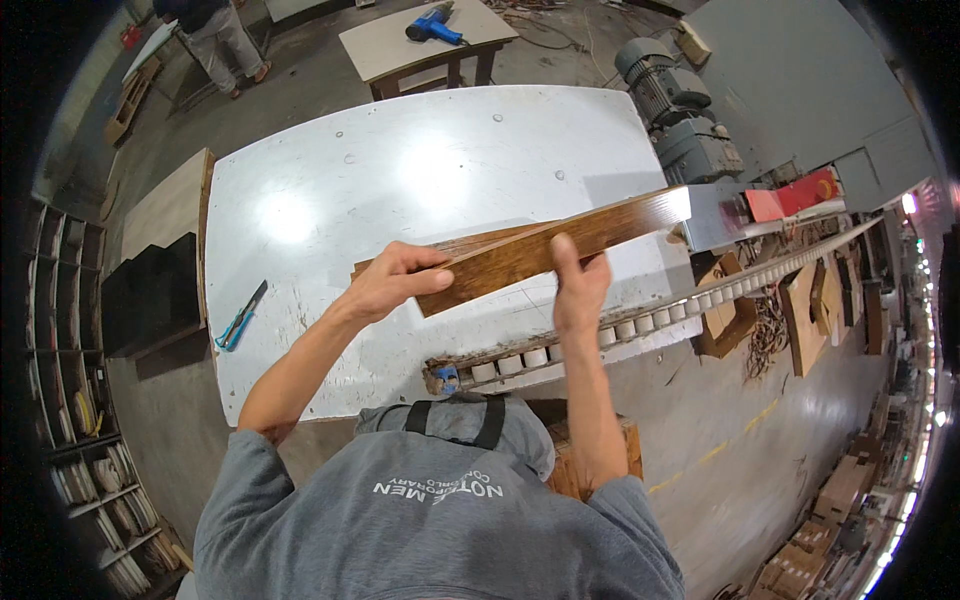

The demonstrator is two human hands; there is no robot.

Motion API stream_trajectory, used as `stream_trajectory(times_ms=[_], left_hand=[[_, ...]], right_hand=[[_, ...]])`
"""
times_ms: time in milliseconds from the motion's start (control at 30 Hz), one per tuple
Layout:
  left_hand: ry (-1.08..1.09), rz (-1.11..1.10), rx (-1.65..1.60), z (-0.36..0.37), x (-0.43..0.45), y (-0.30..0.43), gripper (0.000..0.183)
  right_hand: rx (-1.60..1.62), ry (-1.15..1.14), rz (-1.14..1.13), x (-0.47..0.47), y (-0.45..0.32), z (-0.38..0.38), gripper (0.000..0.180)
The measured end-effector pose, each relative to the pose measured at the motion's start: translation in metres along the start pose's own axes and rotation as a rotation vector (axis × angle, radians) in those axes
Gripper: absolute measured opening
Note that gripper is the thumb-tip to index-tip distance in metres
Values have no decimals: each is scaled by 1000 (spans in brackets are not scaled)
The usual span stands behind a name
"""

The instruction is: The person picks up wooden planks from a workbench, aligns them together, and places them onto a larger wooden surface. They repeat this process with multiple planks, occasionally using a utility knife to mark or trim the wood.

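A long brown wood-grain strip (510, 262) is held at a slant above the white worktable (315, 176), its right end higher in the picture and shining under the light. My left hand (394, 281) grips it near its left end, thumb on the face. My right hand (580, 281) holds it right of the middle, thumb on the face and fingers behind. Behind it, partly hidden, another brown strip (480, 238) lies on the table; whether there are more beneath cannot be told. A blue utility knife (240, 319) rests on the table left of my left arm.
A guide rail with white rollers (637, 327) runs along the near right edge. Grey motors (667, 97) and a red part (795, 195) stand right. A blue heat gun (435, 26) lies on a small table (375, 49) beyond. Another person (214, 45) stands far left, near shelving (67, 292).
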State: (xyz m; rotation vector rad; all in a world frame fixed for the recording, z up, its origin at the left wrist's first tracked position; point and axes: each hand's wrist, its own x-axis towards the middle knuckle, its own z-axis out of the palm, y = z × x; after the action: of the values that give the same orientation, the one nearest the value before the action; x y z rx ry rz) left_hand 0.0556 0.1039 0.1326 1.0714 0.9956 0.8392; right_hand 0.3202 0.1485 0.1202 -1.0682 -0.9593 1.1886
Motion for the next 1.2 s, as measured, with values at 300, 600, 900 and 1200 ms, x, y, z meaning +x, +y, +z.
stream_trajectory(times_ms=[300, 600, 900, 1200], left_hand=[[-47, -98, -122, -30, -48, -15, 39], [181, 218, 803, -33, -55, -52, 24], [481, 465, 1252, -53, -44, -103, 34], [824, 176, 848, -56, -52, -147, 93]], right_hand=[[188, 338, -181, 66, -15, -59, 64], [-614, -271, 302, 80, 52, -145, 42], [-662, -362, 298, 96, 110, -117, 70], [-826, -443, 268, 98, 99, -89, 89]])
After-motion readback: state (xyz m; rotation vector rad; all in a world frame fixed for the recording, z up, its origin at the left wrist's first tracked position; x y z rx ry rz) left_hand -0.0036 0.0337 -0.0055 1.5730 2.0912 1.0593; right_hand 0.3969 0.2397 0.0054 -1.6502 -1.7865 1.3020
